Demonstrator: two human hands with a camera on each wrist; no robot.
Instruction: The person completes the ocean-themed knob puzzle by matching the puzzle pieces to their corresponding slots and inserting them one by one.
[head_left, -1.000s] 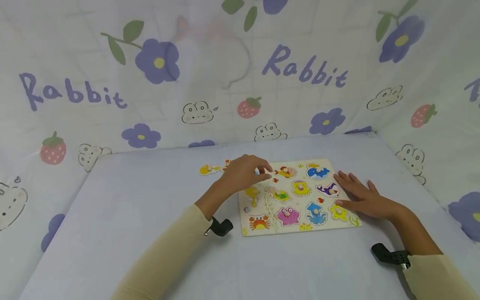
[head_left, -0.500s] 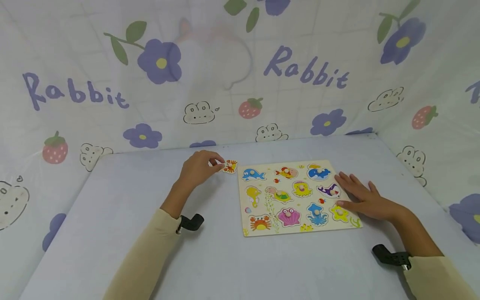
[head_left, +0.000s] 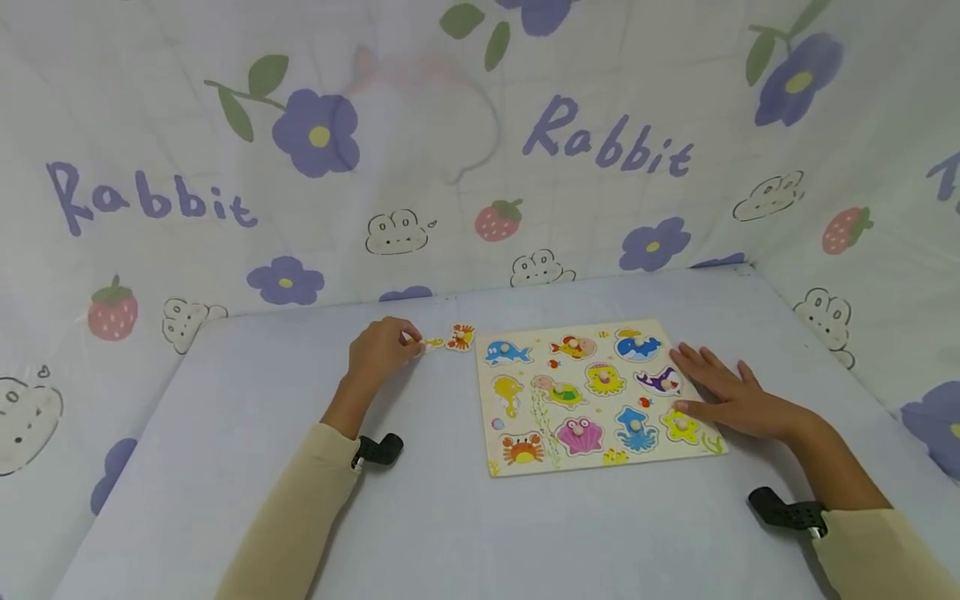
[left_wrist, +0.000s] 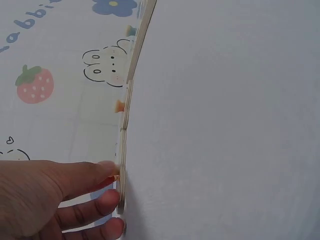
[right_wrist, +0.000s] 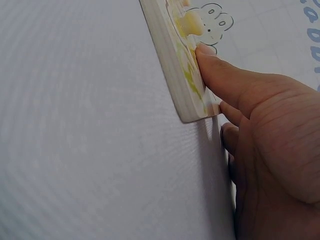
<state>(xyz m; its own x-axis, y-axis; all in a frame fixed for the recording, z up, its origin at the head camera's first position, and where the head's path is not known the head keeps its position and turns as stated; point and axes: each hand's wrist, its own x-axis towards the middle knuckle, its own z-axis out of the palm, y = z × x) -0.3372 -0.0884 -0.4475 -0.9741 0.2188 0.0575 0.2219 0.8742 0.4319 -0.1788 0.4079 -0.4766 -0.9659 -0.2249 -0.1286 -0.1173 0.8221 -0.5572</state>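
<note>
In the head view, my left hand (head_left: 382, 354) is at the board's left, thumb and fingertips pinching a small yellow puzzle piece (head_left: 433, 342), mostly covered by the fingers. The left wrist view shows the thumb (left_wrist: 95, 175) at that piece's knob. Beside it lies an orange crab piece (head_left: 460, 337) with a knob, face up on the table. The wooden sea-animal puzzle board (head_left: 606, 408) holds several knobbed pieces. My right hand (head_left: 738, 402) lies along the board's right edge, fingers extended, its thumb resting on the board near the yellow starfish piece (head_left: 681, 425).
The light tabletop (head_left: 525, 542) meets a white curtain (head_left: 420, 167) printed with rabbits, flowers and strawberries at the back and sides. A seahorse shape (head_left: 507, 395) and a crab shape (head_left: 522, 448) without visible knobs are on the board's left side.
My left hand has gone from over the board's upper left to the loose pieces, uncovering the blue dolphin piece, and now pinches the yellow piece. My right hand stays put.
</note>
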